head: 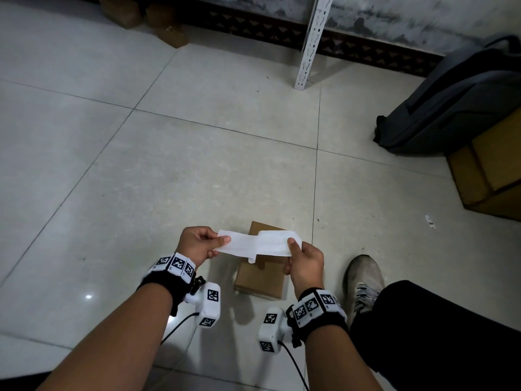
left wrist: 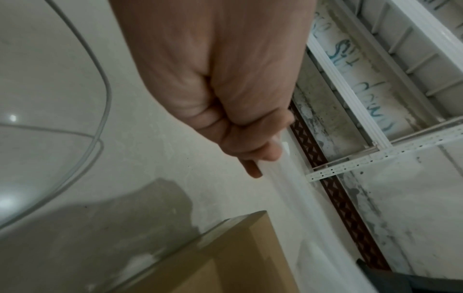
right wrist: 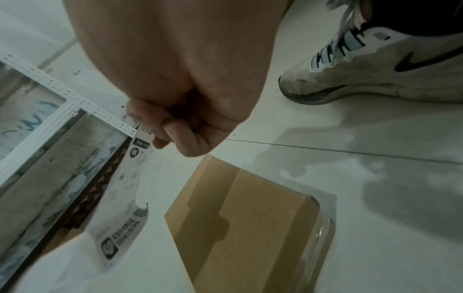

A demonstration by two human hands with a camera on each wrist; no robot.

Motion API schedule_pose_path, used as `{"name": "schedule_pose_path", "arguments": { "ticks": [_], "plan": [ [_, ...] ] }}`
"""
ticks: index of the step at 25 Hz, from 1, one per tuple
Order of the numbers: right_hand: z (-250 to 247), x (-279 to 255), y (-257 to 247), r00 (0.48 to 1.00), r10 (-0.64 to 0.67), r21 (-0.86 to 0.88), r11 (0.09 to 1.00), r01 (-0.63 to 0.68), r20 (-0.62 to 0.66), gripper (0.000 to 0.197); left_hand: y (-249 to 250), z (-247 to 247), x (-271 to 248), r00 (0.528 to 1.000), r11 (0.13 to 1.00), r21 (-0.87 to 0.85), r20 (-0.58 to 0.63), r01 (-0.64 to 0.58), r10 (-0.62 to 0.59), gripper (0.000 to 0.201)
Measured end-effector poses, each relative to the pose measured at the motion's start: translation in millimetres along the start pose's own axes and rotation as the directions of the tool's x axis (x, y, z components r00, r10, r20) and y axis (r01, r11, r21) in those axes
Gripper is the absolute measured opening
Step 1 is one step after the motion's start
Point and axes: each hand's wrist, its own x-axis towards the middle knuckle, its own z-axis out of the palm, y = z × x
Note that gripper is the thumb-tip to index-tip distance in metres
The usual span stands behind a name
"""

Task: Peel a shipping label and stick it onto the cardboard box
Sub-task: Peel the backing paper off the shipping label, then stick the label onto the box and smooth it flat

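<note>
A white shipping label (head: 256,244) is stretched flat between both hands, above a small brown cardboard box (head: 260,277) that lies on the tiled floor. My left hand (head: 201,244) pinches the label's left end, thumb on top. My right hand (head: 303,262) pinches its right end. A small flap of the label curls down near the middle. In the left wrist view the label (left wrist: 288,178) runs away from my curled fingers (left wrist: 250,150) over the box (left wrist: 225,257). In the right wrist view black print shows on the label's underside (right wrist: 125,234), beside the box (right wrist: 250,228).
My white shoe (head: 363,280) stands just right of the box. A dark backpack (head: 456,100) leans on larger cardboard boxes (head: 490,170) at the right. A white perforated rack post (head: 311,43) stands at the far wall. More boxes (head: 166,21) sit at the back left.
</note>
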Motion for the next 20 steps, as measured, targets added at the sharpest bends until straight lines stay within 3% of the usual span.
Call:
{"name": "schedule_pose_path", "arguments": {
  "ticks": [5, 7, 9, 11, 15, 18, 20],
  "plan": [
    [-23.4, 7.7, -6.3, 0.985, -0.006, 0.049, 0.999, 0.014, -0.174, 0.025, -8.4, -33.2, 6.7, 0.991, 1.0, -0.004, -0.134, 0.001, -0.002, 0.033],
    [-33.7, 10.5, -5.1, 0.984, -0.007, 0.007, 1.0, 0.008, -0.179, 0.027, -15.7, -48.2, 7.8, 0.985, 0.999, 0.027, -0.169, 0.035, -0.03, 0.031],
    [-34.7, 8.5, -1.3, 0.99, -0.015, -0.038, 0.999, 0.01, -0.138, 0.029, -25.7, -52.7, 9.9, 0.989, 0.992, 0.106, -0.139, 0.07, -0.054, 0.029],
    [-29.8, 4.7, 3.9, 0.995, -0.014, -0.09, 0.996, 0.006, -0.096, 0.032, -37.4, -50.6, 14.4, 0.995, 0.957, 0.288, -0.104, 0.029, 0.001, 0.026],
    [-23.4, 0.7, 10.2, 0.999, -0.019, -0.175, 0.984, 0.013, -0.031, 0.038, -42.4, -44.4, 19.3, 0.985, 0.758, 0.641, -0.01, -0.124, 0.17, 0.021],
    [-20.6, -1.6, 10.0, 1.0, -0.023, -0.232, 0.973, 0.019, -0.015, 0.026, -42.6, -44.2, 22.2, 0.982, 0.754, 0.629, 0.111, -0.19, 0.155, 0.043],
    [-17.7, -2.9, 9.2, 1.0, -0.018, -0.236, 0.972, 0.013, -0.019, 0.019, -44.1, -45.9, 26.9, 0.986, 0.777, 0.608, 0.112, -0.166, 0.123, 0.05]
  ]
}}
